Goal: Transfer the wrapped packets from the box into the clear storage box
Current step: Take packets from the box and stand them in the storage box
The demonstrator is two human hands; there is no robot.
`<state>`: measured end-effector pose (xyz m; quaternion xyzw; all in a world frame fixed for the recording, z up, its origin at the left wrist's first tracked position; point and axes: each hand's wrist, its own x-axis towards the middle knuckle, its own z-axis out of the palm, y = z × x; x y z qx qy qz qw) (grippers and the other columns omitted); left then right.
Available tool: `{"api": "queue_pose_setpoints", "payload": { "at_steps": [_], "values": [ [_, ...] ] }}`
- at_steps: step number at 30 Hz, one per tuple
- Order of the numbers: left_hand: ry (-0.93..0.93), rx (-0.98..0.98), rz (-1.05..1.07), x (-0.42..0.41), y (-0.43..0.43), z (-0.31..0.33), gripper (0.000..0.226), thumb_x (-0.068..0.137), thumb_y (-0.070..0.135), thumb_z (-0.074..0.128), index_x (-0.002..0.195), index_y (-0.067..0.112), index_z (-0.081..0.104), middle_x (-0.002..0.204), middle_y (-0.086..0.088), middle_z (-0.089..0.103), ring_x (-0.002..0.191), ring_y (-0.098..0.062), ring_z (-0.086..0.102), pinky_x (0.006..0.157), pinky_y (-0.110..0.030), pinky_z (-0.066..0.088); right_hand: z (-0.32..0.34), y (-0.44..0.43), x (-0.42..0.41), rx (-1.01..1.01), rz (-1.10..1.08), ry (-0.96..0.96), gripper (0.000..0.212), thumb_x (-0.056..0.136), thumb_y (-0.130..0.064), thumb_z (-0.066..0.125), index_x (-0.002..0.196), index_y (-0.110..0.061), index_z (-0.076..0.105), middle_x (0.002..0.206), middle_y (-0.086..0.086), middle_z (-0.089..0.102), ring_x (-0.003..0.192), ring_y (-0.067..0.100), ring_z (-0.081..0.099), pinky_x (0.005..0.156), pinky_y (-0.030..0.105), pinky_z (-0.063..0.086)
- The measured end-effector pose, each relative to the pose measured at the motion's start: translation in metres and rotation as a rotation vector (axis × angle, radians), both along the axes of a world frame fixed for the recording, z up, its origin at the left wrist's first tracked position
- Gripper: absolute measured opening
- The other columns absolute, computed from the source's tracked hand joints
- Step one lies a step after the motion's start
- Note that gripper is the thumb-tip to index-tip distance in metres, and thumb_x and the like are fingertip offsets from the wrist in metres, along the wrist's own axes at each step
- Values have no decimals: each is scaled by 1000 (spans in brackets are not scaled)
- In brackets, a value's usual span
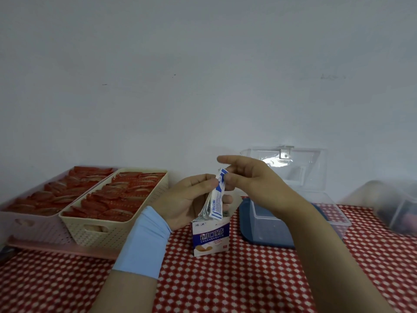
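Head view: left hand (187, 199) curled round a bundle of packets (215, 199) just above the box (211, 236), mid-table. Right hand (255, 179) pinches one packet's top end. Clear storage box (327, 206) stands open, right, towards the back edge. Packets look light, thin, floppy and slick, so pinch the ends firmly.

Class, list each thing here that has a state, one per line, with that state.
small box: upright, top open
wrapped packets: bunched, held over the small box
left hand: grips the wrapped packets
right hand: pinches their top end
clear storage box: lid raised
cream basket: filled with red packets
pink basket: filled with red packets
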<state>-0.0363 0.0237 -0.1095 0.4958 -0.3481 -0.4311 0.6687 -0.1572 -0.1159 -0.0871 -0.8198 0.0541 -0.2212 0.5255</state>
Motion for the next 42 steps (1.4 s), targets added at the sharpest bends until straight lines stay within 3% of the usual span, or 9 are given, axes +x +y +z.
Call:
{"api": "queue_pose_setpoints", "payload": {
  "at_steps": [5,11,16,22,25,28,34,40,42],
  "values": [
    [6,50,-25,0,-1,0,45,83,24,61,118,-3,59,95,-16,73,78,-23,72,66,-31,60,1,-5,-4,-69,-42,47,17,97,-7,60,94,-12,76,81,-2,76,75,7,68,70,18,55],
    [-66,85,-30,-2,0,1,48,81,25,60,121,-1,59,94,-9,74,70,-14,67,62,-26,58,0,-9,-3,-40,-183,-34,16,95,-8,62,95,-13,77,88,4,76,75,11,68,77,25,55],
    [-40,18,14,-2,0,1,37,83,24,57,110,1,65,90,-8,74,66,-12,66,58,-24,58,-1,-5,-2,199,-44,83,19,94,-17,67,112,-15,72,98,5,77,81,11,70,84,33,55],
    [-3,31,20,-7,0,5,24,90,16,56,107,1,62,96,-15,75,73,-21,72,63,-31,61,-6,-8,1,337,-27,107,12,91,-19,69,96,-10,77,89,6,77,81,14,66,86,36,50],
    [-314,177,178,-5,-1,12,4,96,10,60,99,6,60,97,-14,76,84,-24,74,74,-37,61,-8,-7,2,224,-148,89,11,90,-16,71,95,-8,77,90,9,78,78,15,68,76,33,51],
    [-707,240,378,-7,-3,19,3,89,13,70,88,12,68,78,-3,75,65,-9,68,62,-22,55,-7,-4,2,232,-222,38,7,89,-14,73,89,-9,78,83,8,77,72,12,66,65,27,50],
    [-716,186,480,-22,-10,14,4,88,11,71,86,9,70,76,-6,75,61,-8,71,55,-20,54,-7,0,-6,474,-190,64,8,89,-14,73,88,-6,74,88,12,77,71,18,71,69,30,56],
    [-816,239,479,-25,-20,4,4,88,28,71,89,24,69,83,11,70,79,-9,67,71,-24,55,-1,-10,-14,337,-291,110,11,91,-12,71,84,-5,69,86,16,76,66,19,72,61,29,57],
    [-999,378,424,-24,-20,4,28,83,42,73,106,30,63,103,16,63,96,-5,57,78,-22,46,0,-16,-18,295,-372,116,11,93,-14,69,83,-9,69,87,11,76,65,16,72,54,23,51]
  ]
}}
